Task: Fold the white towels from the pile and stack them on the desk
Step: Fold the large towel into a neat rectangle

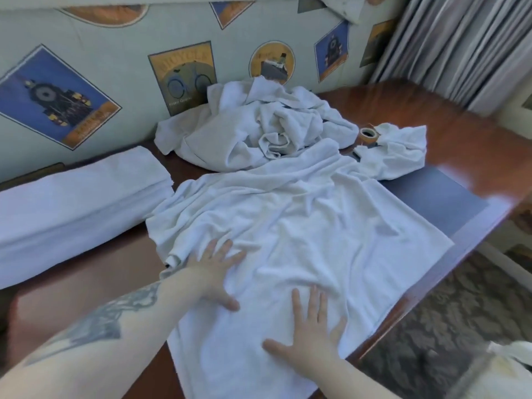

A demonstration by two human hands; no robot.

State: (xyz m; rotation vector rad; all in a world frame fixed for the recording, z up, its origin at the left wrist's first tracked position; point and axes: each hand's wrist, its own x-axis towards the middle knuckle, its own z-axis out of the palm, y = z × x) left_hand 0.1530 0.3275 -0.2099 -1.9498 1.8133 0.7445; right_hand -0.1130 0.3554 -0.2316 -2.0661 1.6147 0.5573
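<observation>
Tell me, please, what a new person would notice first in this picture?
First the wrinkled white towel spread across the middle of the desk, with the left hand and right hand flat on its near part. Then the crumpled pile behind it, and the folded stack at left.

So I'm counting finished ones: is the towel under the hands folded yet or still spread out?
Spread out. The towel lies wrinkled in one layer across the desk, both hands flat on it.
</observation>
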